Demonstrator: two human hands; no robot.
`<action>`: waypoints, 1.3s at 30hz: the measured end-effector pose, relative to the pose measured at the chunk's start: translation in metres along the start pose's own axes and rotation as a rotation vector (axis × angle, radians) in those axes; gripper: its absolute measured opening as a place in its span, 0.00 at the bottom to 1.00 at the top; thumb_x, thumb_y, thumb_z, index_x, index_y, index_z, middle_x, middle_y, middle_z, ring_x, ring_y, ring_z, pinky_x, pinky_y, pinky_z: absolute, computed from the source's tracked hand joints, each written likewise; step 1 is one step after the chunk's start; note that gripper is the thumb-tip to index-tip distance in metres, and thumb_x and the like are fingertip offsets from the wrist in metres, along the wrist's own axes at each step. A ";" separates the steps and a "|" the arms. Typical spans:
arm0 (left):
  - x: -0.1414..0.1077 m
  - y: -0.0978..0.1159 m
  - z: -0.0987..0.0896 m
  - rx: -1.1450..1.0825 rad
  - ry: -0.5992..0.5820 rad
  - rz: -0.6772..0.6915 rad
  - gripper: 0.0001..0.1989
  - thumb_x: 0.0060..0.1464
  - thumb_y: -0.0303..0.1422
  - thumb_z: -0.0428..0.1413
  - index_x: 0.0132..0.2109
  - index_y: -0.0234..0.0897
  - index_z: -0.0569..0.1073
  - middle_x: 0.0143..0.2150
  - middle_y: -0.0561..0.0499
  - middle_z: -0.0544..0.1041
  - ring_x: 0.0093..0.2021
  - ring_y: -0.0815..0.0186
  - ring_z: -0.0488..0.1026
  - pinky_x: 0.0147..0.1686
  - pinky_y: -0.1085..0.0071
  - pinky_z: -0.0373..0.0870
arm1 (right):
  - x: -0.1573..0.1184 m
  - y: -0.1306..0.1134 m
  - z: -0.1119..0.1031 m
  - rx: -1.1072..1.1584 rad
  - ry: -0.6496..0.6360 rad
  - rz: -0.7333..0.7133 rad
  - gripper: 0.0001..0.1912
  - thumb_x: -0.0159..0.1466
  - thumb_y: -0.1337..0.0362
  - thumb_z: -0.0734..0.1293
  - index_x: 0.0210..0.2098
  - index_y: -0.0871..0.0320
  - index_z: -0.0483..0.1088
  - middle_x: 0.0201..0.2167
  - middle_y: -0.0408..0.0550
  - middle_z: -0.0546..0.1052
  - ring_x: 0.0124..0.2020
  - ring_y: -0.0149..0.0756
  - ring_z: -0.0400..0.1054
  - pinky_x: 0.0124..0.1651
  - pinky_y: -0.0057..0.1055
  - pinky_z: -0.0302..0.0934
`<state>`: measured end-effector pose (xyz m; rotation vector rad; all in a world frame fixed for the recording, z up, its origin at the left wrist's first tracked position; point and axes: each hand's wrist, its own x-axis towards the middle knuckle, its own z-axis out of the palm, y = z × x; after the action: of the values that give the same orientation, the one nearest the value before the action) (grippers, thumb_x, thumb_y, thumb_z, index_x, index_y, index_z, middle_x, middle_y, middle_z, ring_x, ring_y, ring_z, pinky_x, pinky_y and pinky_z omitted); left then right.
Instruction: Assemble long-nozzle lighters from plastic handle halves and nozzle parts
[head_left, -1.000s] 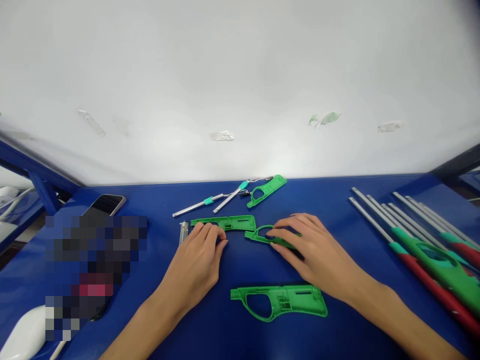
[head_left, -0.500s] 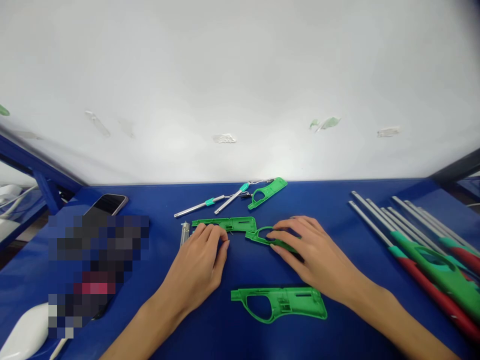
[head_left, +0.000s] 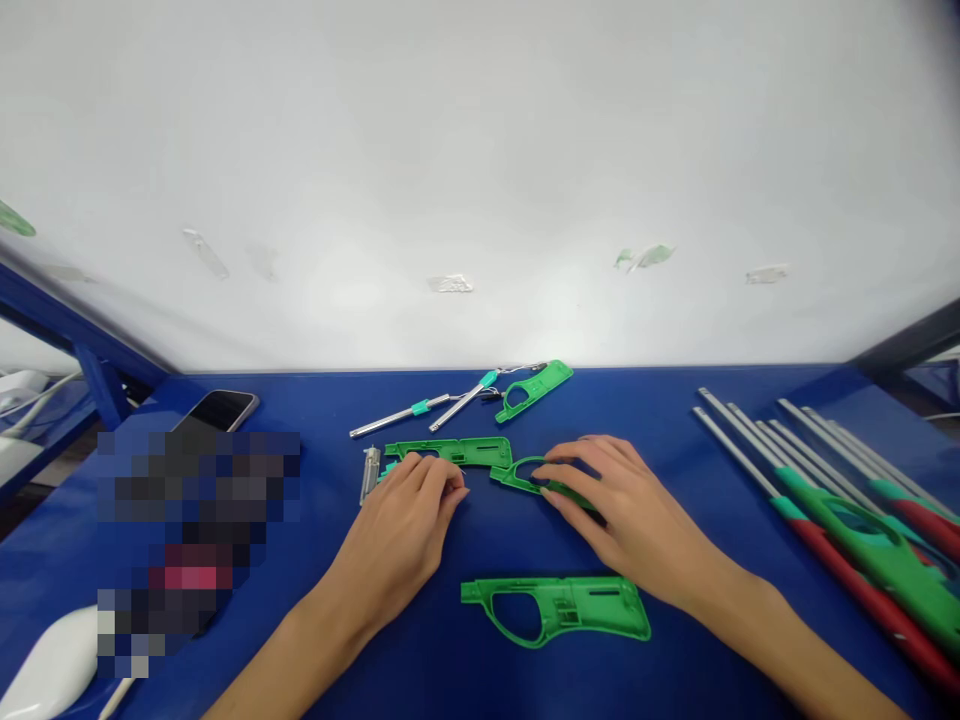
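My left hand (head_left: pixel 401 525) has its fingers curled and pinched together beside a green lighter handle half (head_left: pixel 484 452), partly hiding its lower edge. What the fingertips hold, if anything, is hidden. Just left of them lie a small clear-and-metal part (head_left: pixel 370 475) and some teal pieces (head_left: pixel 387 470). With thumb and fingers, my right hand (head_left: pixel 626 515) grips a second green handle half (head_left: pixel 505 475), covering its right end; its narrow tip meets the first half. Closer to me, a third green handle half (head_left: pixel 604 605) lies inner side up.
Two metal lighter tubes (head_left: pixel 386 419) with teal collars and wires lie at the back, beside another green handle half (head_left: pixel 546 385). Several long-tubed lighters (head_left: pixel 832 520) are on the right. A phone (head_left: pixel 217 410), a pixelated area and a white object (head_left: pixel 52 665) occupy the left.
My left hand has drawn slightly down and right, showing more of the clear part and teal pieces. My right hand stays on its handle half.
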<state>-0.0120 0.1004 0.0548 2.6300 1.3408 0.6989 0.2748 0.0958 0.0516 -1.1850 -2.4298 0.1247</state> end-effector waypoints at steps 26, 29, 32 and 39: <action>-0.009 0.016 0.014 0.173 -0.085 0.125 0.09 0.68 0.29 0.62 0.53 0.35 0.76 0.45 0.49 0.79 0.45 0.61 0.80 0.42 0.63 0.82 | 0.158 0.047 0.005 -0.239 -0.231 -0.135 0.18 0.74 0.57 0.70 0.59 0.55 0.73 0.59 0.54 0.77 0.54 0.45 0.76 0.55 0.49 0.74; -0.009 0.016 0.012 0.179 -0.067 0.104 0.10 0.68 0.30 0.62 0.54 0.35 0.76 0.46 0.49 0.79 0.47 0.60 0.80 0.45 0.60 0.82 | 0.165 0.052 0.012 -0.293 -0.281 -0.149 0.17 0.73 0.57 0.70 0.59 0.56 0.73 0.58 0.53 0.77 0.53 0.45 0.76 0.54 0.48 0.74; -0.008 0.017 0.011 0.171 -0.033 0.098 0.09 0.69 0.30 0.61 0.54 0.35 0.76 0.45 0.49 0.79 0.46 0.61 0.80 0.44 0.61 0.82 | 0.166 0.054 0.012 -0.328 -0.290 -0.169 0.18 0.73 0.57 0.71 0.59 0.56 0.73 0.59 0.53 0.77 0.53 0.45 0.76 0.54 0.49 0.74; -0.010 0.018 0.005 0.102 0.127 0.107 0.03 0.69 0.29 0.60 0.48 0.34 0.76 0.40 0.52 0.78 0.39 0.65 0.78 0.40 0.65 0.81 | 0.161 0.051 -0.002 -0.327 -0.263 -0.247 0.18 0.73 0.57 0.71 0.59 0.57 0.73 0.57 0.53 0.77 0.52 0.45 0.76 0.53 0.49 0.74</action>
<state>-0.0011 0.0825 0.0520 2.7991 1.3073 0.8460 0.2258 0.2521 0.0944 -1.0376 -2.8901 -0.2123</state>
